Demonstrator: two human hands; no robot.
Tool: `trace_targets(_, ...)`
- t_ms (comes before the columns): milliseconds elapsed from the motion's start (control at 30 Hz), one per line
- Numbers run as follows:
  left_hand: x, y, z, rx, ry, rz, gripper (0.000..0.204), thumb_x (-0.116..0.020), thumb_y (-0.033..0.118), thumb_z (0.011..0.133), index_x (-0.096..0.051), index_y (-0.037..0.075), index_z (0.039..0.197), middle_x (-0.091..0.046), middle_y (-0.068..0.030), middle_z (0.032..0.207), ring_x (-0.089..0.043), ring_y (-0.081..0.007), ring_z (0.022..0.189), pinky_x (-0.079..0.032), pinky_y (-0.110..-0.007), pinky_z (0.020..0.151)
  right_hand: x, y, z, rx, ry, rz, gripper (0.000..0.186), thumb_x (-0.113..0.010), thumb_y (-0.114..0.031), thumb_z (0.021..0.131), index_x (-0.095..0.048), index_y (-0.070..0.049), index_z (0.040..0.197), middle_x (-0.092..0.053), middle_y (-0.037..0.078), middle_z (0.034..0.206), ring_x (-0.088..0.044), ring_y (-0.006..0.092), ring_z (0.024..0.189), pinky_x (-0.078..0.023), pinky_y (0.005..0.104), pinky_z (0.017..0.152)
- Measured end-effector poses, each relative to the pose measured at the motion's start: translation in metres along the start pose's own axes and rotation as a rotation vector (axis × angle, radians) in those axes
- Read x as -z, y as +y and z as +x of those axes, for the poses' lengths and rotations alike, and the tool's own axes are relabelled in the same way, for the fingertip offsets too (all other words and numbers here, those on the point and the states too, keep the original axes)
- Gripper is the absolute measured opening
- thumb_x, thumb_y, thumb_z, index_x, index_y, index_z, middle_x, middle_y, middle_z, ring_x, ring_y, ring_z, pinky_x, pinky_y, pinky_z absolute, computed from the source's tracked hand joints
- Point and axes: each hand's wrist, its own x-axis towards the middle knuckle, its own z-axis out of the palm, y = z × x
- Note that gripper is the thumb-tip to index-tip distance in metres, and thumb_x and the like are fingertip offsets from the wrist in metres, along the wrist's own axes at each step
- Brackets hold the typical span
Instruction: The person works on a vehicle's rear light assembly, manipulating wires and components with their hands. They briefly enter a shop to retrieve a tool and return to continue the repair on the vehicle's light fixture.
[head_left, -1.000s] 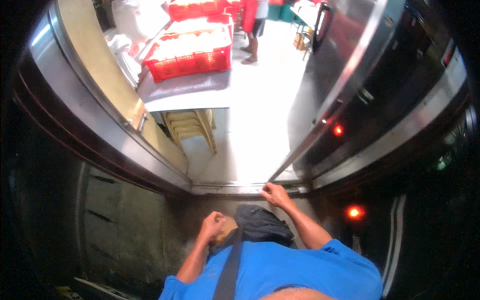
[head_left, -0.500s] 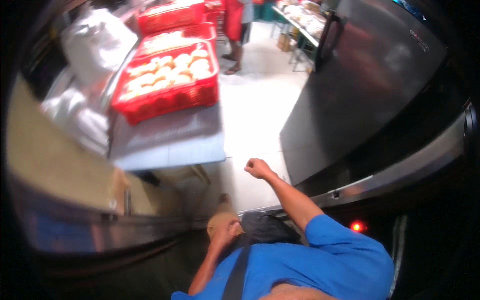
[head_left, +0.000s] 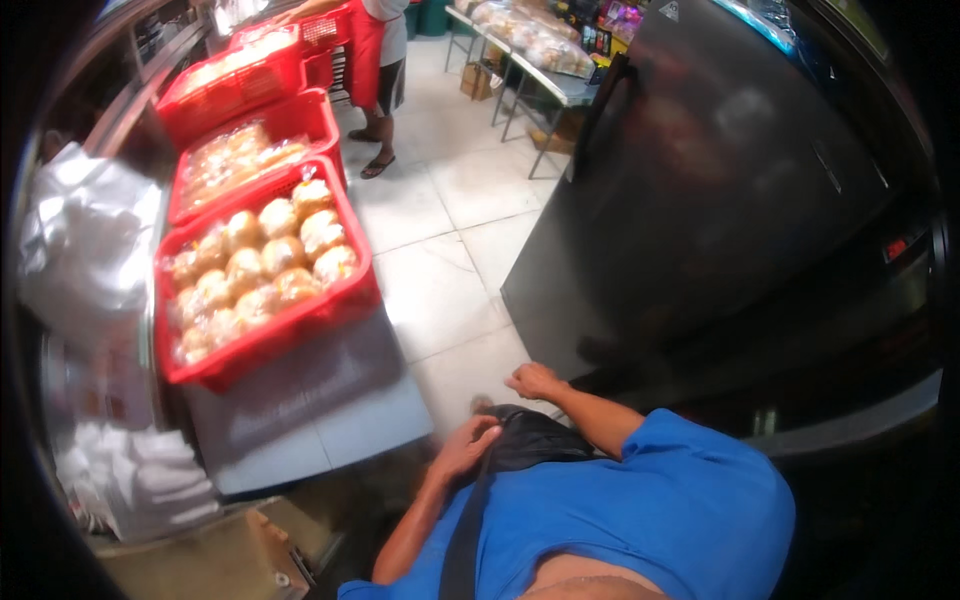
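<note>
Looming closer than before: red plastic crate (head_left: 300,338), round buns (head_left: 265,265) in shiny clear wrap; left hand (head_left: 466,446) half-curled at soft black bag (head_left: 540,441), can't tell if gripping; bag sits at waist; right hand (head_left: 537,381) loosely balled, near smooth dark cabinet (head_left: 720,160).

Bag (head_left: 540,440): matt, cloth-like. Shirt (head_left: 620,500): matt cloth. Crate (head_left: 290,345): red plastic. Bun wrappers (head_left: 282,256): clear, glossy film. Floor tiles (head_left: 430,275): smooth, glossy. Cabinet (head_left: 720,220): smooth, semi-gloss.

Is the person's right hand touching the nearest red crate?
No, the right hand hangs well apart from the red crate, which stands on the table to its left.
</note>
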Motion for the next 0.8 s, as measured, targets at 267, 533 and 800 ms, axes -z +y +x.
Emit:
trace_targets(267,0.061,0.057,0.149,0.069,0.048,0.343,0.04,-0.065,0.034,0.089,-0.063,0.001,0.112,-0.068,-0.0162,0.107,-0.066,-0.0266,0.098,-0.051,-0.037,0.085,0.029,0.081,0.093,0.017,-0.259,0.086,0.036,-0.06,-0.035,0.085,-0.065,-0.007,0.107,-0.067,0.016,0.104,-0.062,0.0337,0.101,-0.048,0.0428,0.088)
trace_targets(533,0.099,0.117,0.332,-0.102,0.143,0.38,0.04,-0.066,0.034,0.087,-0.063,0.002,0.11,-0.068,-0.0175,0.106,-0.066,-0.0307,0.095,-0.051,-0.039,0.083,0.186,0.064,0.222,0.217,0.161,0.34,0.03,-0.064,-0.029,0.085,-0.064,-0.004,0.103,-0.069,0.014,0.095,-0.066,0.0256,0.088,-0.051,0.0376,0.077)
trace_targets(800,0.19,0.166,0.503,-0.109,0.118,0.358,0.036,-0.067,0.029,0.089,-0.062,0.0,0.11,-0.068,-0.0135,0.099,-0.065,-0.0216,0.089,-0.051,-0.033,0.078,0.278,0.013,0.304,0.183,0.283,0.717,0.031,-0.065,-0.023,0.085,-0.061,-0.004,0.108,-0.068,0.014,0.092,-0.067,0.0239,0.084,-0.051,0.0354,0.078)
